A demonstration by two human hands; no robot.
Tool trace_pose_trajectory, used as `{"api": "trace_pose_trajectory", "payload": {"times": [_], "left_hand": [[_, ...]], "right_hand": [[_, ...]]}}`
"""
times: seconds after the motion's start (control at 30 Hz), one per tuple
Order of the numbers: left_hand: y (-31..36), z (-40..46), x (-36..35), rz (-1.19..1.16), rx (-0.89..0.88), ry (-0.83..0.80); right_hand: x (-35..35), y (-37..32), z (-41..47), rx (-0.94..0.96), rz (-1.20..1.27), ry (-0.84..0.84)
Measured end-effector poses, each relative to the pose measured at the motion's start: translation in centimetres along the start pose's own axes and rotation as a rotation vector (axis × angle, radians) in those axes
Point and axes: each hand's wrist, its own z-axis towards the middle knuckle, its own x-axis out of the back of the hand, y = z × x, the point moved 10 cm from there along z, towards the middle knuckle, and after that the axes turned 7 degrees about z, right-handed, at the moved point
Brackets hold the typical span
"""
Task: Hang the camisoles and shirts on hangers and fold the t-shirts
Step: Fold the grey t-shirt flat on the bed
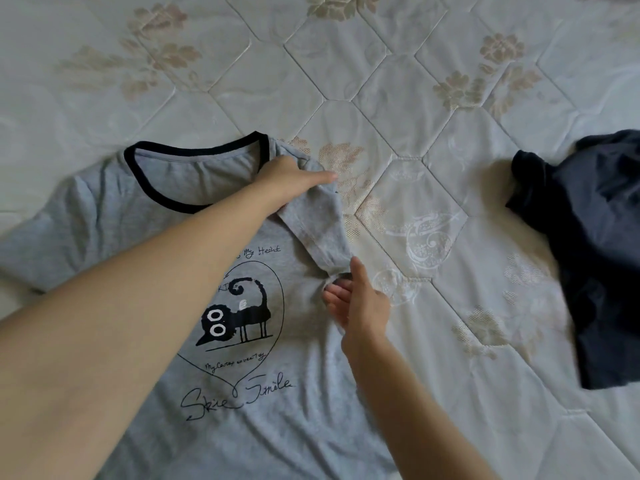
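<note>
A grey t-shirt (145,237) lies front-up on a quilted mattress (398,98), filling the frame from nine o'clock to six o'clock. Its dark-trimmed neckline (138,168) sits toward eleven o'clock. Its left sleeve (31,251) spreads flat toward nine o'clock. On the chest, near the centre, is a black cat print (235,313) inside a drawn heart, with script lettering below it toward six o'clock.

The left forearm crosses the shirt from eight o'clock. The left hand (294,178) rests on the shoulder just right of the neckline, just above centre; its fingers seem to pinch the fabric, though the grip is partly hidden. From there the right sleeve (318,230) is folded inward and runs down toward the centre.

The right hand (356,303) comes up from five o'clock and holds the cuff end of that sleeve just right of centre, thumb on top and fingers curled beneath the cloth.

At three o'clock, well apart from the shirt, a dark navy garment (588,254) lies crumpled on the mattress, reaching the frame's edge.
</note>
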Motion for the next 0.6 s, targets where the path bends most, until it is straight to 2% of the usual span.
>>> {"api": "trace_pose_trajectory", "payload": {"times": [0.07,0.13,0.27,0.33,0.43,0.6], "left_hand": [[0.8,0.2,-0.3,0.038,-0.006,0.004],[1.4,0.7,-0.8,0.026,-0.033,-0.011],[2.8,0.6,-2.9,-0.3,-0.119,-0.142],[2.8,0.9,-3.3,-0.396,-0.12,-0.157],[2.2,1.4,-3.4,-0.437,-0.091,-0.129],[2.9,1.4,-3.3,-0.404,-0.121,-0.088]], "right_hand": [[-0.9,0.7,0.2,-0.158,0.131,-0.012],[-1.8,0.5,0.3,-0.203,0.153,-0.025],[-2.2,-0.3,0.6,-0.177,0.156,-0.003],[-2.3,-0.2,0.5,-0.176,0.158,-0.03],[-2.3,0.4,0.6,-0.193,0.215,-0.12],[-1.5,0.6,1.0,-0.179,0.188,-0.131]]}}
